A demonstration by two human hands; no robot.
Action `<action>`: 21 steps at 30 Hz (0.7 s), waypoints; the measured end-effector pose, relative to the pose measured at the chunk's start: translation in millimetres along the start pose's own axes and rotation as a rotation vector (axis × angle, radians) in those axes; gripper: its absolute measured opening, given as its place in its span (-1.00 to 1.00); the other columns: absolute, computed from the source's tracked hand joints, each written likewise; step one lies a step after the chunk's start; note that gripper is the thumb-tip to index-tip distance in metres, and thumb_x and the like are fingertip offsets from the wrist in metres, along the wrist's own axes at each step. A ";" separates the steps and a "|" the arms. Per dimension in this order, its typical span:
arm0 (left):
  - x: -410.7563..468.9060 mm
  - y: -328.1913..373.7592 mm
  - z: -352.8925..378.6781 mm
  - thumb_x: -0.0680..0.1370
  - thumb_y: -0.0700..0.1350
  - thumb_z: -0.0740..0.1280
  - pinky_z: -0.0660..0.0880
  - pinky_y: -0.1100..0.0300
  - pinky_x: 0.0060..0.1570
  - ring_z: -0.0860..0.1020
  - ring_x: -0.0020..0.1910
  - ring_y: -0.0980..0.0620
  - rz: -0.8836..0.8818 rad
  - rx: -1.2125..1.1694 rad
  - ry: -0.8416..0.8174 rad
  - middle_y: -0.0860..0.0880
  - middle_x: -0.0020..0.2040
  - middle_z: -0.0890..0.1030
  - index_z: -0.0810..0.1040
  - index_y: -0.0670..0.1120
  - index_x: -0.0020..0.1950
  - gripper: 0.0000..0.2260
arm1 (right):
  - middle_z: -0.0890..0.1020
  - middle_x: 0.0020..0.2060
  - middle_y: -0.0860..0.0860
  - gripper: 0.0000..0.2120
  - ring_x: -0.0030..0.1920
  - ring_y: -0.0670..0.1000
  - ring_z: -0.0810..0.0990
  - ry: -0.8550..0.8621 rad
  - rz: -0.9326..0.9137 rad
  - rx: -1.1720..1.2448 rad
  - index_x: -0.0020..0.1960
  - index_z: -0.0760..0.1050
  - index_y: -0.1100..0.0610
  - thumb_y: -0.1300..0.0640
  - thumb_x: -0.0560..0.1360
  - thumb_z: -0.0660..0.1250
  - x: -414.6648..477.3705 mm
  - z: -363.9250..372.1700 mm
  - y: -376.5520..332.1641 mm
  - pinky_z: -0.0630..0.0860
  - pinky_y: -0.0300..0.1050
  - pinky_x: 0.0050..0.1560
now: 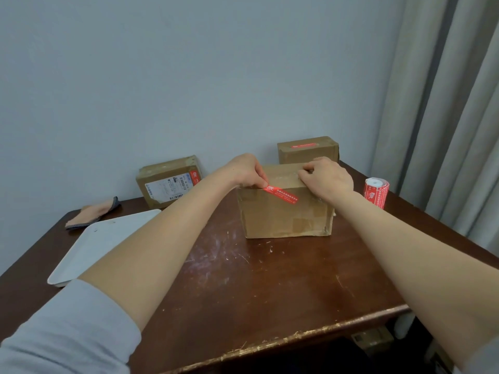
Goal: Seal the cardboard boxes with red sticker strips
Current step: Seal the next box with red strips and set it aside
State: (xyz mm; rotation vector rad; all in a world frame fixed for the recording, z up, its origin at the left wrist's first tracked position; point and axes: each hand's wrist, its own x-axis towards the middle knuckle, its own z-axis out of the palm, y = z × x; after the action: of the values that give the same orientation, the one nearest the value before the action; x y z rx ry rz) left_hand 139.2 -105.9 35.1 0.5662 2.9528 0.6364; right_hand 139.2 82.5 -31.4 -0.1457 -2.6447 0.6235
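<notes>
Nearest to me, the chipped front edge of the dark wooden counter [243, 279] is showing, with a white tray [102, 238] sitting at the left, half under my left forearm. Mid-counter, the near cardboard box [283, 217] is standing upright. My left hand [243, 170] is pinching the left end of a red sticker strip [280, 195] right at the box's top front edge, and the strip is slanting down to the right across the front face. My right hand [326, 176] is resting on the box's top right with its fingers curled under; can't tell if it's actually gripping anything. A roll of red stickers [375, 193] is standing just right of that box. A folded cloth [91, 211] is lying back left. Further back, a labelled box [167, 182] is sitting by the wall with a red strip on its corner, and another box [307, 151] is wearing one on top.
</notes>
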 end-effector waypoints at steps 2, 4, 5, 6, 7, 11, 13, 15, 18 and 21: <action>-0.4 0.7 -1.1 0.47 -0.22 0.40 0.29 0.38 -0.50 0.38 -0.45 0.14 -0.002 -0.009 -0.012 0.01 -0.40 0.50 0.67 -0.19 0.00 -0.86 | 0.53 0.22 0.01 -0.65 0.08 0.16 0.55 0.005 0.003 0.005 0.07 0.63 0.04 -0.08 0.56 0.13 -1.0 -0.6 0.2 0.39 -0.08 -0.13; -1.2 1.0 -1.9 0.47 -0.23 0.39 0.28 0.43 -0.53 0.39 -0.46 0.15 0.000 -0.007 -0.015 0.02 -0.41 0.50 0.67 -0.18 -0.01 -0.87 | 0.52 0.23 0.01 -0.65 0.10 0.16 0.54 0.005 0.001 0.003 0.09 0.63 0.03 -0.08 0.56 0.12 -1.9 -1.6 -0.2 0.38 -0.08 -0.12; -1.5 1.0 -2.2 0.47 -0.23 0.40 0.28 0.44 -0.54 0.40 -0.45 0.16 0.001 -0.011 -0.012 0.02 -0.41 0.51 0.67 -0.18 -0.01 -0.87 | 0.51 0.25 0.01 -0.65 0.11 0.17 0.54 0.002 0.000 0.002 0.10 0.62 0.03 -0.08 0.57 0.12 -2.3 -2.1 -0.5 0.38 -0.08 -0.11; -1.7 0.6 -2.0 0.47 -0.23 0.40 0.29 0.45 -0.54 0.41 -0.45 0.16 0.001 -0.018 -0.005 0.02 -0.40 0.52 0.67 -0.17 -0.01 -0.87 | 0.51 0.26 0.01 -0.64 0.13 0.17 0.54 0.000 0.001 0.001 0.11 0.62 0.04 -0.08 0.57 0.12 -2.9 -2.6 -1.0 0.38 -0.08 -0.10; -1.9 0.7 -2.1 0.46 -0.24 0.40 0.29 0.46 -0.54 0.41 -0.46 0.17 0.003 -0.022 0.007 0.03 -0.40 0.53 0.68 -0.16 -0.01 -0.86 | 0.50 0.27 0.01 -0.65 0.14 0.18 0.54 -0.002 0.004 0.001 0.12 0.62 0.04 -0.08 0.57 0.13 -3.2 -3.1 -1.4 0.38 -0.08 -0.09; -2.0 0.5 -1.1 0.43 -0.22 0.43 0.31 0.47 -0.52 0.43 -0.53 0.23 0.007 0.017 0.059 0.09 -0.42 0.54 0.70 -0.11 -0.07 -0.89 | 0.48 0.30 0.00 -0.66 0.15 0.18 0.53 -0.007 0.012 -0.003 0.12 0.62 0.06 -0.06 0.58 0.14 -5.3 -4.7 -3.0 0.34 -0.09 -0.10; -1.3 1.2 -1.9 0.42 -0.22 0.45 0.33 0.44 -0.50 0.42 -0.57 0.23 0.002 0.017 0.057 0.06 -0.43 0.54 0.70 -0.11 -0.09 -0.90 | 0.48 0.31 0.00 -0.66 0.16 0.18 0.53 -0.008 0.014 -0.002 0.13 0.61 0.06 -0.06 0.58 0.14 -5.9 -5.8 -3.5 0.34 -0.09 -0.09; -0.3 2.1 -3.1 0.41 -0.21 0.45 0.35 0.37 -0.43 0.41 -0.58 0.23 -0.007 0.028 0.045 0.05 -0.45 0.54 0.70 -0.11 -0.08 -0.89 | 0.47 0.32 0.00 -0.66 0.17 0.18 0.53 -0.010 0.013 0.002 0.13 0.61 0.05 -0.06 0.58 0.13 -6.3 -6.4 -3.9 0.35 -0.09 -0.08; 1.1 5.3 -3.8 0.42 -0.19 0.45 0.33 0.34 -0.44 0.36 -0.69 0.23 -0.028 0.040 0.012 0.11 -0.63 0.47 0.69 -0.15 -0.08 -0.90 | 0.47 0.32 0.00 -0.66 0.15 0.18 0.54 -0.016 0.014 0.001 0.14 0.61 0.04 -0.06 0.58 0.13 -7.4 -7.2 -4.5 0.35 -0.09 -0.10; 1.2 7.8 -4.6 0.45 -0.19 0.44 0.31 0.35 -0.45 0.35 -0.71 0.24 -0.043 0.043 -0.015 0.14 -0.70 0.41 0.68 -0.18 -0.05 -0.88 | 0.44 0.35 -0.01 -0.66 0.18 0.18 0.53 -0.022 0.021 0.000 0.17 0.60 0.02 -0.06 0.59 0.12 -8.6 -8.9 -5.1 0.35 -0.10 -0.08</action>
State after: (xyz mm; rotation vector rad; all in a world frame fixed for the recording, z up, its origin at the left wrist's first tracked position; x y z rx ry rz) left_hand 140.1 -100.6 42.5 0.5064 2.9621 0.5629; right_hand 150.6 79.8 -25.1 -0.1684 -2.6670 0.6357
